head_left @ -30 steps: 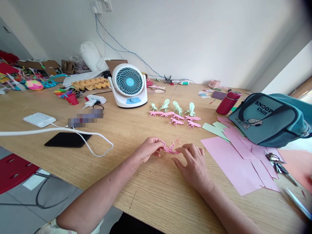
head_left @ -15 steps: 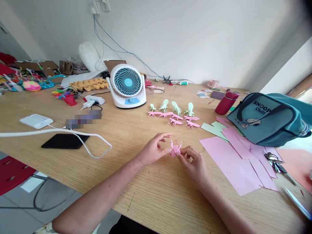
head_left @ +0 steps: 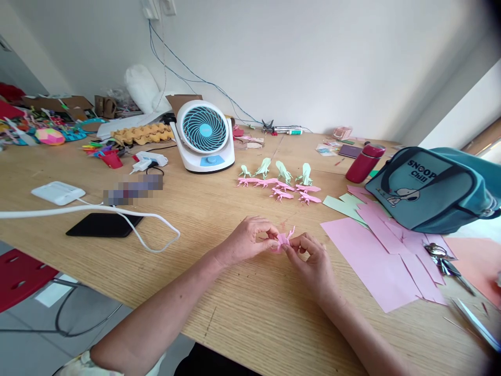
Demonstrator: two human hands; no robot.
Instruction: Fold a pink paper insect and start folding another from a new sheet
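Observation:
A small pink folded paper figure with thin prongs sticking up is pinched between both hands, just above the wooden table. My left hand grips its left side with curled fingers. My right hand pinches its right side with thumb and fingertips. Farther back lie several finished pink paper figures and a row of pale green ones.
Pink paper sheets and green scraps lie right of my hands, with keys, a teal bag and a red bottle. A white fan stands behind. A black phone, white cable and craft clutter lie left.
The paper figure was turned from lying sideways to prongs up, and both hands have closed in more tightly around it. The view shifted slightly.

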